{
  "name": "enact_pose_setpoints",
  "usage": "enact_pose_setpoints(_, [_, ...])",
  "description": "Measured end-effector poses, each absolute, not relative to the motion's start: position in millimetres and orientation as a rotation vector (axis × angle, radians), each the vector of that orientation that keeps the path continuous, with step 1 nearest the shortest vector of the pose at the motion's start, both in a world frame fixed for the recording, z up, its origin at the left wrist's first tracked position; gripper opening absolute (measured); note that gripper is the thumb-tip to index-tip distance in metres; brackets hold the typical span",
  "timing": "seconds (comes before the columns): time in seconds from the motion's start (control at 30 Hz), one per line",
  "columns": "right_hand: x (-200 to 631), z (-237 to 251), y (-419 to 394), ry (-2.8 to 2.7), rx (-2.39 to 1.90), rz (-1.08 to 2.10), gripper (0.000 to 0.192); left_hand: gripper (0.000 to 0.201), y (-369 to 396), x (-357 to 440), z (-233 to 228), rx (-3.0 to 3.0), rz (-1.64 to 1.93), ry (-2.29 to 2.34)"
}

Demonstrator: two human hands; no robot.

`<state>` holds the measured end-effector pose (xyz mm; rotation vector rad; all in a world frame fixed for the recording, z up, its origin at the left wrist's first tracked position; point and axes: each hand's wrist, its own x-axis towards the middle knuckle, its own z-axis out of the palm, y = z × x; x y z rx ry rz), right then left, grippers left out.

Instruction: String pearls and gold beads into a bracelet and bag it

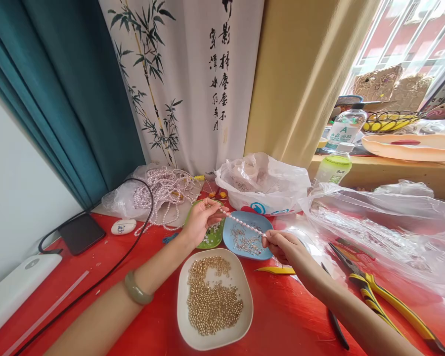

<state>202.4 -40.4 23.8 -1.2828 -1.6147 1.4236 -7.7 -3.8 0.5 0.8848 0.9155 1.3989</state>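
Short strand of small pale pink pearl beads [241, 223] stretched taut in the air above the blue oval dish of small metal findings [261, 228], just beyond the white rounded plate of gold-coloured round beads [244, 291]

Left hand [200, 220], fingers pinched shut on the upper end of the strand, over the green dish [215, 241]; right hand [284, 245], fingertips closed on the lower end

Probably light and limp, sagging once tension goes; beads smooth and likely slippery, so best held on the thread ends, pinched close behind the last bead, not on the pearls themselves

Heap of loose pearl strands on clear plastic [165, 190] behind; yellow-handled pliers [378, 289] lying on the red table [282, 316] to the right; jade-green bangle [137, 291] on the left wrist
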Motion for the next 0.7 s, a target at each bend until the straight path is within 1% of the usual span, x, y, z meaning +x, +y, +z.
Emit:
enact_pose_setpoints(0.13, [200.5,27.5,-43.6,-1.668,-1.241,1.38,0.026,0.009,-5.1,-5.8,0.5,0.891,1.387,0.918])
enact_pose_setpoints(0.33, [200.5,26.3,-45.1,-1.661,-1.271,1.316,0.018,0.009,-6.2,-3.9,0.6,0.898,1.376,0.917])
enact_pose_setpoints(0.53, [200.6,24.9,-44.4,-1.674,-1.299,1.261,0.019,0.009,-6.5,-4.5,1.5,0.906,1.368,0.916])
enact_pose_setpoints(0.7, [200.8,23.1,-42.2,-1.726,-1.245,1.303,0.023,0.011,-7.6,-2.1,1.3,0.917,1.356,0.92])
